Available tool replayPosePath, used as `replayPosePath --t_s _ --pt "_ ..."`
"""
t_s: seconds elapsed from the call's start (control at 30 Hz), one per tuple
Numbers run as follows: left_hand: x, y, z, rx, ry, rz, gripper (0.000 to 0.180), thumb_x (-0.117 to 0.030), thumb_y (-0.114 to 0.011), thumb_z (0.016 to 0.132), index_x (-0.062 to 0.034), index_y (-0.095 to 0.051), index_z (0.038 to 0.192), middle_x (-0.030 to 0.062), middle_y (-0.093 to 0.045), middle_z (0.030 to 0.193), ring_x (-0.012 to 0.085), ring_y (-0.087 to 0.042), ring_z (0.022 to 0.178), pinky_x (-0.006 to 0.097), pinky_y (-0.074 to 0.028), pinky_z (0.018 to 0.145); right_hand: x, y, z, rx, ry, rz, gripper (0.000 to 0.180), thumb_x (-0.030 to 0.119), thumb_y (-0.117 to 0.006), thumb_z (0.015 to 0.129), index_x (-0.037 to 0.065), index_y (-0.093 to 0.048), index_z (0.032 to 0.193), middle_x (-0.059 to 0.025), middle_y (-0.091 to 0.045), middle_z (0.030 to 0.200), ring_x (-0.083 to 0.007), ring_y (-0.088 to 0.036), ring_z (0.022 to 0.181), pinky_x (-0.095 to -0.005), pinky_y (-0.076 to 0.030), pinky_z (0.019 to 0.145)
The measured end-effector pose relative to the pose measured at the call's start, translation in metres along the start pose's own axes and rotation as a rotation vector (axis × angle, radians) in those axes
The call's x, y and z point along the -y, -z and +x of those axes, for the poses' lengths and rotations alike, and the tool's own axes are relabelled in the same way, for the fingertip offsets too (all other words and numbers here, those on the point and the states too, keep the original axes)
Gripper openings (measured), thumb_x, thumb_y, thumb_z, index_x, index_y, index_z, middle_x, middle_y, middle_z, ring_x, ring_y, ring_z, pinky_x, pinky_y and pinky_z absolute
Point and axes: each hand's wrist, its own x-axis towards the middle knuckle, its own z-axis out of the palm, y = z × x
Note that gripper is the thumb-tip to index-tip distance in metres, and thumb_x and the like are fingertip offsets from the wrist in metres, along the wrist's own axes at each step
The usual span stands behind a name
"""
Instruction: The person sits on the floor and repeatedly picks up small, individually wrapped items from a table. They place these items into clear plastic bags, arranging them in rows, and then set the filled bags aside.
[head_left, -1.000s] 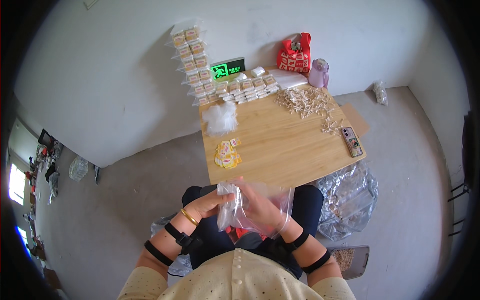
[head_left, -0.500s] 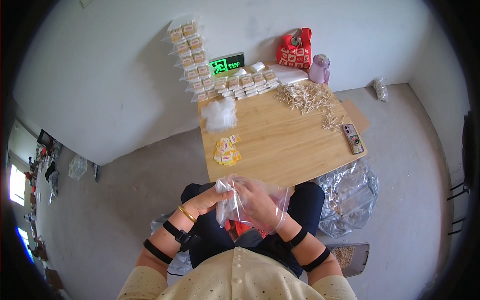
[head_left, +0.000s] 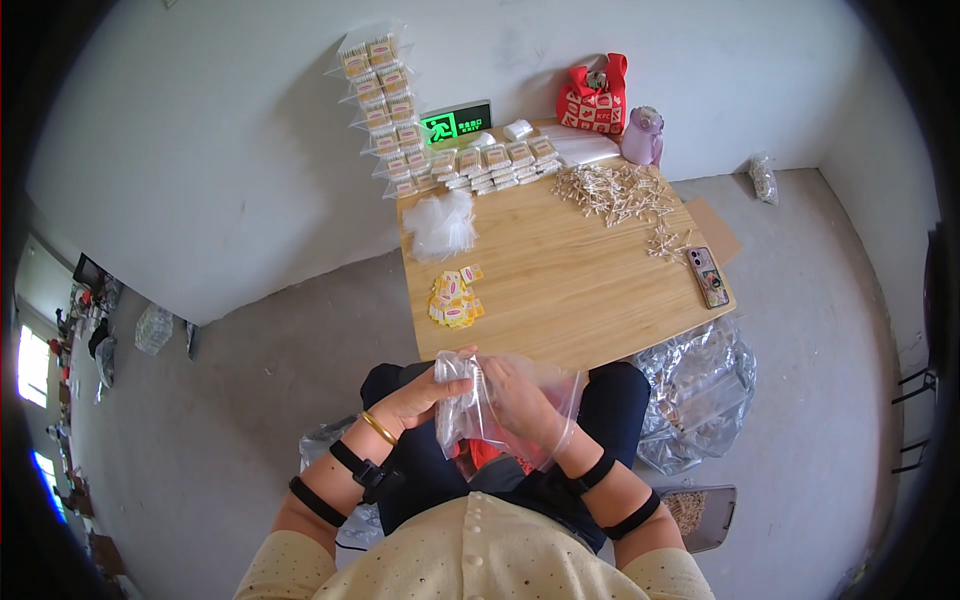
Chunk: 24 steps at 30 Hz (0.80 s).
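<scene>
Seemingly, both hands [head_left: 470,395] pinch a clear plastic bag [head_left: 500,415] over lap.

Makeshift packing workroom: bare concrete floor [head_left: 250,400], wooden table [head_left: 580,290] stacked with packets [head_left: 490,165].

A glossy clear plastic bag [head_left: 500,405] (crinkled) lies before a smooth, matt wooden table [head_left: 580,280].

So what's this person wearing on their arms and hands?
Both hands are bare, no gloves. The left hand has a gold bangle at the wrist and two black bands up the forearm. The right hand has two black bands on its forearm. Short pale yellow sleeves.
</scene>
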Motion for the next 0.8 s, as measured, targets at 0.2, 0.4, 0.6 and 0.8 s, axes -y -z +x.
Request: replayPosePath --t_s 0.2,0.4,0.6,0.8 --pt "0.001 0.001 -0.001 0.017 -0.027 -0.012 0.090 -0.028 -0.081 0.083 -0.0112 -0.029 0.154 0.0031 -0.047 0.140 0.0172 -0.046 0.130 0.035 -0.039 0.109 0.018 0.018 0.001 -0.080 -0.136 0.075 0.062 0.017 -0.076 0.073 0.003 -0.052 0.128 -0.0167 -0.057 0.120 -0.0362 -0.055 0.113 -0.0430 -0.045 0.098" --pt "-0.001 -0.006 -0.002 0.046 -0.024 -0.023 0.090 -0.026 -0.082 0.082 -0.0096 -0.030 0.153 0.0044 -0.049 0.140 0.0176 -0.048 0.129 0.036 -0.040 0.109 0.022 0.026 -0.002 -0.160 -0.071 0.057 0.059 0.013 -0.076 0.070 0.005 -0.054 0.124 -0.0168 -0.061 0.115 -0.0365 -0.058 0.107 -0.0434 -0.047 0.094" --pt "-0.002 -0.010 -0.003 0.051 -0.030 -0.020 0.094 -0.026 -0.082 0.082 -0.0098 -0.026 0.155 0.0037 -0.050 0.136 0.0177 -0.047 0.128 0.036 -0.037 0.110 0.025 0.031 0.002 -0.110 -0.064 0.053 0.059 0.011 -0.074 0.069 0.003 -0.054 0.123 -0.0171 -0.060 0.117 -0.0365 -0.058 0.106 -0.0426 -0.048 0.093" --pt "-0.002 -0.011 -0.005 0.044 -0.063 -0.056 0.090 -0.021 -0.080 0.082 -0.0111 -0.028 0.154 0.0048 -0.051 0.136 0.0182 -0.050 0.125 0.037 -0.042 0.107 0.026 0.023 -0.002 -0.213 -0.076 0.074 0.047 0.014 -0.073 0.074 0.005 -0.056 0.117 -0.0167 -0.059 0.112 -0.0367 -0.058 0.103 -0.0438 -0.050 0.088"
